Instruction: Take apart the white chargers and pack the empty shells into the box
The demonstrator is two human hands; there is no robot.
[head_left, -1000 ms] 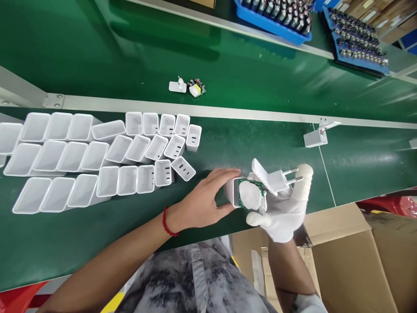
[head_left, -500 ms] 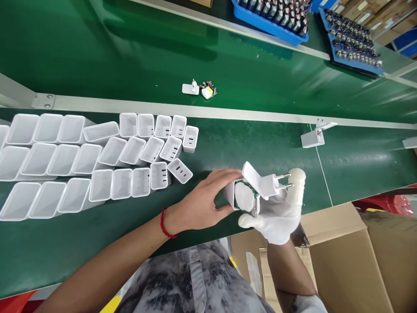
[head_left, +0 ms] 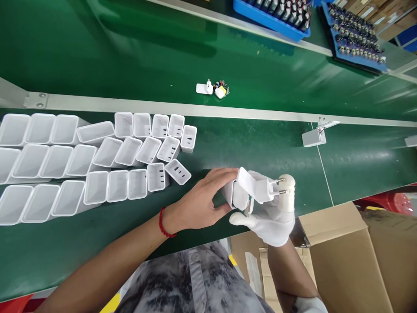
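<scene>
In the middle, my bare left hand [head_left: 198, 200] grips a white charger housing [head_left: 228, 194] between fingers and thumb, its open end turned to the right. A round-edged white pad [head_left: 240, 198] and a sliver of green circuit board sit at that opening. My right hand [head_left: 275, 217], in a white glove, is curled around the plug cover [head_left: 260, 189] from behind and below, its thumb stretched to the left. Two metal pins point right from the cover, and its flat plate tilts over the opening. The gloved fingers behind it are partly hidden.
Rows of empty white housings [head_left: 94, 156] stand at left. A separate white unit [head_left: 313, 138] is at right. A plug cover [head_left: 204, 88] and a circuit board [head_left: 221, 90] lie behind the rail. Blue trays [head_left: 272, 19] of parts are at the back, a cardboard box [head_left: 345, 256] at lower right.
My right hand has moved slightly left with the plug cover, whose plate now covers more of the pad and circuit board. The left hand keeps its grip. The view has shifted a little.
</scene>
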